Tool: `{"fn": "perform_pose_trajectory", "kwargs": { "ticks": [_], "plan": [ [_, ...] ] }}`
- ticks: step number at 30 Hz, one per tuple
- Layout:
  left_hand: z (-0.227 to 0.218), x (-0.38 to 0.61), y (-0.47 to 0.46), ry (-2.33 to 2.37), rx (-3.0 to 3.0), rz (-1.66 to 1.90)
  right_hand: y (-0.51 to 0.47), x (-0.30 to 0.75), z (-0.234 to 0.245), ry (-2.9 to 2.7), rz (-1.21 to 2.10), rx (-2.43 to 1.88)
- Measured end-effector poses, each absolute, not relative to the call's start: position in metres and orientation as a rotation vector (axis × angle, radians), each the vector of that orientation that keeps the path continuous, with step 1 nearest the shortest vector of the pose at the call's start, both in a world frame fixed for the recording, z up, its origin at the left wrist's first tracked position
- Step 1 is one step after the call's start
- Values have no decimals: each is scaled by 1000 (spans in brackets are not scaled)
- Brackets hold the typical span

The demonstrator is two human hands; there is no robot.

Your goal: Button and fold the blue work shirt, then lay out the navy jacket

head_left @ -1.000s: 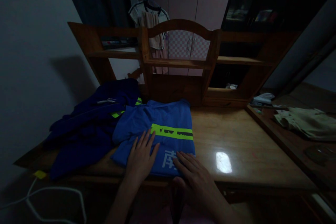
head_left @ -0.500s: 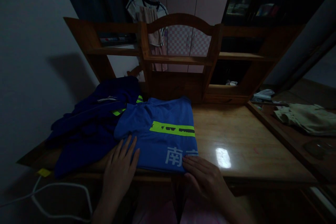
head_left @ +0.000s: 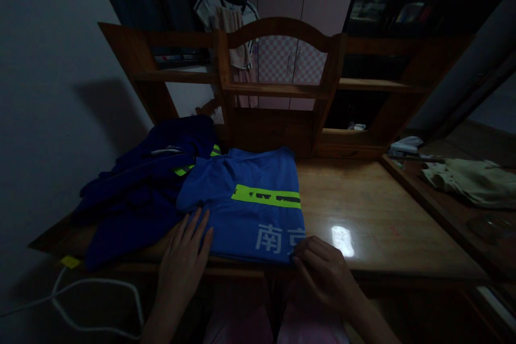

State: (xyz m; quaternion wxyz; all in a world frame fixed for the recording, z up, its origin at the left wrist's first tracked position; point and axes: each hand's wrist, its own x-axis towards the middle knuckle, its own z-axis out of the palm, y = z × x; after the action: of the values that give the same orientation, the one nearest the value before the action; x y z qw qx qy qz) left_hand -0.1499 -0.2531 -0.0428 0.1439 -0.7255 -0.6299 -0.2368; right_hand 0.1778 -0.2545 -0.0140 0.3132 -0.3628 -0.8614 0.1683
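Observation:
A blue shirt [head_left: 242, 226] lies folded on the wooden desk, with a yellow-green reflective band across it and white characters near its front edge. My left hand [head_left: 187, 244] rests flat on the shirt's front left part, fingers stretched out. At the front right corner, my right hand [head_left: 322, 269] has its fingers curled together, pinching the shirt's edge beside the white characters. A darker blue garment [head_left: 149, 183] with yellow-green strips lies in a loose heap to the left, touching the shirt.
The wooden desk [head_left: 363, 215] carries a shelf unit [head_left: 278, 91] along its back. To the right is a lower surface with a pale folded cloth [head_left: 471, 180]. A white cable [head_left: 97, 282] loops below the desk's left front edge. Clothes [head_left: 231, 21] hang on a rack behind.
My right hand has slid slightly right to the shirt's corner and its fingers have curled in, uncovering more of the second character. My left hand stays in place.

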Motion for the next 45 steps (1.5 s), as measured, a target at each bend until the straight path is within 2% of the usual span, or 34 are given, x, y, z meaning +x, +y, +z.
{"fn": "perform_pose_trajectory", "kwargs": {
  "ticks": [7, 16, 25, 45],
  "plan": [
    [-40, -132, -256, -1908, -2028, -627, -255, 172, -22, -2282, 394, -993],
    [-21, -49, -246, -1829, -2255, -649, -254, 173, -12, -2203, 580, -970],
    [-39, -60, -220, -1801, -2307, -478, -247, 174, -17, -2155, 665, -933],
    [-45, -60, -225, -1741, -2276, -485, -249, 175, -23, -2190, 600, -949]
  ]
}}
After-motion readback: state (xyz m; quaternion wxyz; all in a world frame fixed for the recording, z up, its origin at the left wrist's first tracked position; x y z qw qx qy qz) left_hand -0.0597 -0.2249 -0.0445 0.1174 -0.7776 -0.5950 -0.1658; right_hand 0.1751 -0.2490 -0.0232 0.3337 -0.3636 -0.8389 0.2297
